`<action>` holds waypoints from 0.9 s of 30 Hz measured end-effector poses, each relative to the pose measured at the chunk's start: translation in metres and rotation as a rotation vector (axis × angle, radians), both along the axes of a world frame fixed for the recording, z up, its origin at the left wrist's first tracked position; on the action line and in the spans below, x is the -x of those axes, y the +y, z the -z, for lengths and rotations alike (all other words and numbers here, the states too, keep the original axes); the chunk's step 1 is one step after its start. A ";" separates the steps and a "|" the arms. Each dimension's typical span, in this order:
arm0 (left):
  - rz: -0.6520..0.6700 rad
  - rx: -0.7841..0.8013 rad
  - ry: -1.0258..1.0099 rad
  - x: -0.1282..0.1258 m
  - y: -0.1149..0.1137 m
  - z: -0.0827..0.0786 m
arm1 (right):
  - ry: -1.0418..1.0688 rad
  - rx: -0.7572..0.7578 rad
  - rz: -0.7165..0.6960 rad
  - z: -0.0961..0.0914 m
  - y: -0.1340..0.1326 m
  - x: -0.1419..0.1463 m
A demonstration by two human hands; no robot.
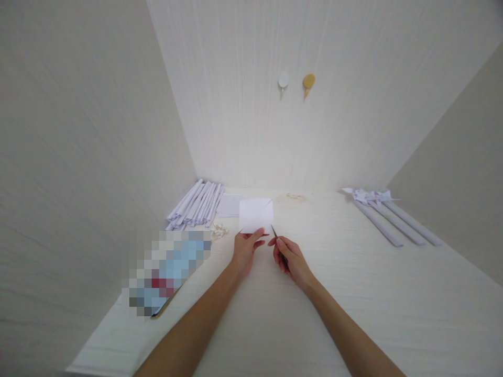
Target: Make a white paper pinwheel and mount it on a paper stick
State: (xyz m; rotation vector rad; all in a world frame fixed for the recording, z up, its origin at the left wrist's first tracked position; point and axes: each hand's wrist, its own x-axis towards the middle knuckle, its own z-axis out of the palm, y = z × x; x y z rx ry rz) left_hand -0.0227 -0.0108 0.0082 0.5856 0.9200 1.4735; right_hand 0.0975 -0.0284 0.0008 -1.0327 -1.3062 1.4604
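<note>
My left hand (244, 250) pinches the lower edge of a small white paper sheet (255, 214) and holds it up over the white table (353, 293). My right hand (291, 260) is closed round a thin dark pointed tool (274, 232), perhaps a pen or blade. Its tip points up beside the sheet's lower right corner. Both hands sit near the middle of the table, close together.
A bundle of rolled white paper sticks (195, 205) lies at the back left beside a flat white sheet (230, 204) and small pale bits (219, 230). Paper pinwheels on sticks (387, 214) lie at the back right. A blurred flat object (168, 272) rests at the left. Walls enclose three sides.
</note>
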 end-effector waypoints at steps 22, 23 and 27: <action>0.064 0.011 -0.059 0.000 0.007 0.001 | 0.001 0.046 -0.065 -0.001 0.005 -0.005; 0.064 0.005 -0.050 0.001 0.007 0.001 | 0.000 0.045 -0.062 -0.001 0.004 -0.005; 0.066 -0.014 -0.013 0.002 0.007 -0.001 | -0.007 0.038 -0.059 -0.001 0.004 -0.005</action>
